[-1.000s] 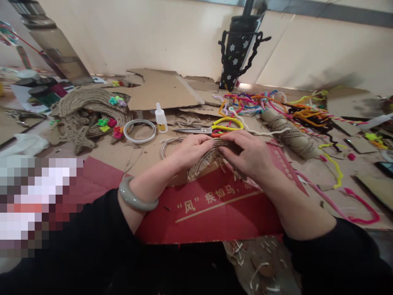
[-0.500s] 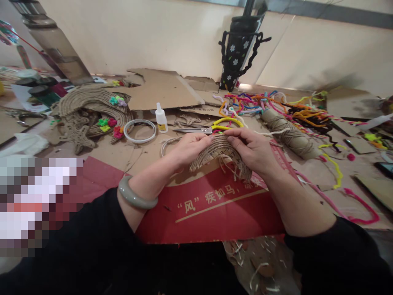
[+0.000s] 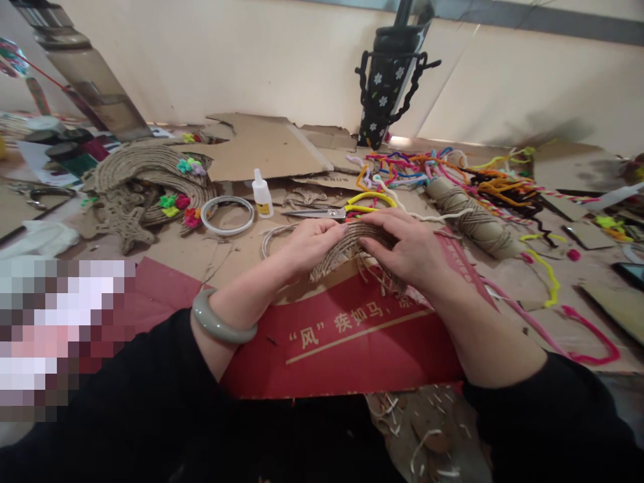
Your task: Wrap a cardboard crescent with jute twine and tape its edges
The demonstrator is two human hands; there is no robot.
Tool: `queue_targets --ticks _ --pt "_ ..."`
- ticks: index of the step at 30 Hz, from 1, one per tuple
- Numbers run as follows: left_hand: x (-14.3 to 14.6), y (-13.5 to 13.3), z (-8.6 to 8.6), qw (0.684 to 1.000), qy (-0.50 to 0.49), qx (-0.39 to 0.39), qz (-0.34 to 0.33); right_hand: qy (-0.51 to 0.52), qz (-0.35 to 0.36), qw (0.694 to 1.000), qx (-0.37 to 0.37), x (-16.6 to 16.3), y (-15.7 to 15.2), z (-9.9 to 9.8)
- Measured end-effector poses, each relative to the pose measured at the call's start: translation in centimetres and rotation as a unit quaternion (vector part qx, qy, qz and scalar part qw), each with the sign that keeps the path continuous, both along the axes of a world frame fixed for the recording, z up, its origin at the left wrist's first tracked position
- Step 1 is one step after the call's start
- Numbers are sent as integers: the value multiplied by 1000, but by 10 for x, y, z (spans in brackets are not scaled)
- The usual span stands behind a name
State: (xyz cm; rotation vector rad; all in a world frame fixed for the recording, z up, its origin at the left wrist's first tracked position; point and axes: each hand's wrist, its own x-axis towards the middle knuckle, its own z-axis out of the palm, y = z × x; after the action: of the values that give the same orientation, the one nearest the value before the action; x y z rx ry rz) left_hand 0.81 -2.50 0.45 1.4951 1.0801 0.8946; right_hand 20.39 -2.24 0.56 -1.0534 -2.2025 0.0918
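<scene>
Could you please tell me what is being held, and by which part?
A twine-covered arch: the left hand holds its upper left edge, the right hand its upper right part.

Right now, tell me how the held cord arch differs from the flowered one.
The held arch looks plain where visible; the flowered arch carries bright flowers. The held arch looks smaller than the flowered arch. Both are curved bands of tan cord rows.
</scene>
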Motion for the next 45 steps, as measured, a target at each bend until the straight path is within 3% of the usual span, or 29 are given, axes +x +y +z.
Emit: queue_targets --ticks 15,25,38,45 --pt "0 2 -1 1000 16 -8 -26 8 29 1000 6 -1 1 -3" --pt "-2 0 0 996 53 32 -56 31 10 998 -61 -5 -3 2" --pt "0 -2 1 999 5 -25 -47 63 3 991 -119 -4 0 4" --pt "2 -3 0 999 25 35 -33 71 -1 989 -130 -3 0 5"
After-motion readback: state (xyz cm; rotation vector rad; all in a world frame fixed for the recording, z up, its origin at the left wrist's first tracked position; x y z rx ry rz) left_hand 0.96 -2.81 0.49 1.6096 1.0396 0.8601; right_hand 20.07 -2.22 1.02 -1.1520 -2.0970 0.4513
